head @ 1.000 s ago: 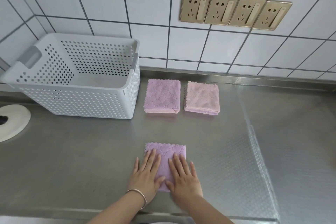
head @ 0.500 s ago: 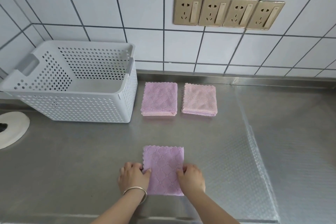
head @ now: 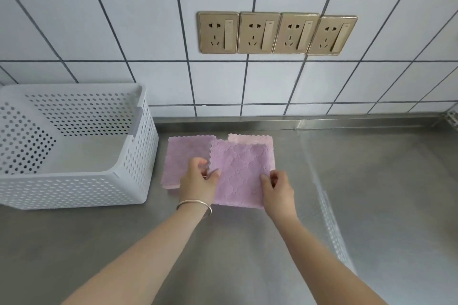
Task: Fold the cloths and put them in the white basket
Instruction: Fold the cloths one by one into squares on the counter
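Note:
I hold a folded purple cloth (head: 240,173) by its two sides, my left hand (head: 199,179) pinching the left edge and my right hand (head: 277,187) the right edge. It hovers over two other folded cloths lying near the back wall: a purple one (head: 184,156) on the left, partly covered, and a pink one (head: 250,138) of which only the far edge shows. The white perforated basket (head: 74,188) stands to the left, with nothing visible inside.
The steel counter (head: 371,193) runs to the tiled wall, which carries a row of gold sockets (head: 276,32). A metal bracket (head: 452,116) sits at the far right edge. A bangle is on my left wrist.
Both hands gripped the folded purple cloth at its sides and carried it away from me, to above the two folded cloths by the wall. The view shifted right.

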Demonstrator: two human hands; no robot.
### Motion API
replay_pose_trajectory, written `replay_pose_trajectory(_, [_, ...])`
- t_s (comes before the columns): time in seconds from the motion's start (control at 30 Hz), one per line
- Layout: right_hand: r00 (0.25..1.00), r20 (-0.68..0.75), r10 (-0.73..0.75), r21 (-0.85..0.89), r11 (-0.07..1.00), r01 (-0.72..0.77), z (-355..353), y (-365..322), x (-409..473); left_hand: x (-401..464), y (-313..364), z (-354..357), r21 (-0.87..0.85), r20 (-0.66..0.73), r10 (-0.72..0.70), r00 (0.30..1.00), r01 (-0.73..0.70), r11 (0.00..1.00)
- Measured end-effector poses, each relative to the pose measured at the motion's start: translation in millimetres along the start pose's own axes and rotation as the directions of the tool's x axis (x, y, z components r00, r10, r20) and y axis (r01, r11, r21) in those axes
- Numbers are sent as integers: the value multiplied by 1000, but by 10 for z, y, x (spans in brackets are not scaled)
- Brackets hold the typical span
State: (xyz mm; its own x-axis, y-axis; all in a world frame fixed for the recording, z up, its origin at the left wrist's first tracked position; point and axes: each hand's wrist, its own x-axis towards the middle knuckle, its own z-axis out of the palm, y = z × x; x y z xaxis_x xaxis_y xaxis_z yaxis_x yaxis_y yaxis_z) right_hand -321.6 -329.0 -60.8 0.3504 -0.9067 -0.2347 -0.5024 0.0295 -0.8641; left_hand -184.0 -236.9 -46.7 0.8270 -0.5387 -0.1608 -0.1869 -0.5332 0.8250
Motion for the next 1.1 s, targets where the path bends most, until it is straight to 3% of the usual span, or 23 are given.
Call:
replay_pose_trajectory(0.4, [980, -35, 195, 13, 981, -194, 25, 141, 1184, 899, 226, 823, 184, 29, -72, 997, 65, 981])
replay_pose_trajectory(0.83, [980, -69, 185, -138, 971, -194, 110, 319, 1378, 1001, 137, 1081, 295, 51, -85, 995, 66, 953])
replay_pose_trajectory(0.93, [980, 1, 197, -200, 961, -193, 106, 295, 1433, 1055, 227, 1095, 324, 97, -203, 974, 162, 932])
replay_pose_trajectory(1.03, [949, 80, 305, -271, 923, -274, 155, 296, 1455, 1143, 264, 1118, 320, 170, -386, 907, 319, 892])
replay_pose_trajectory(1.1, [933, 110, 343, -296, 907, -298, 201, 284, 1445, 1162, 259, 1137, 340, 214, -435, 875, 351, 873])
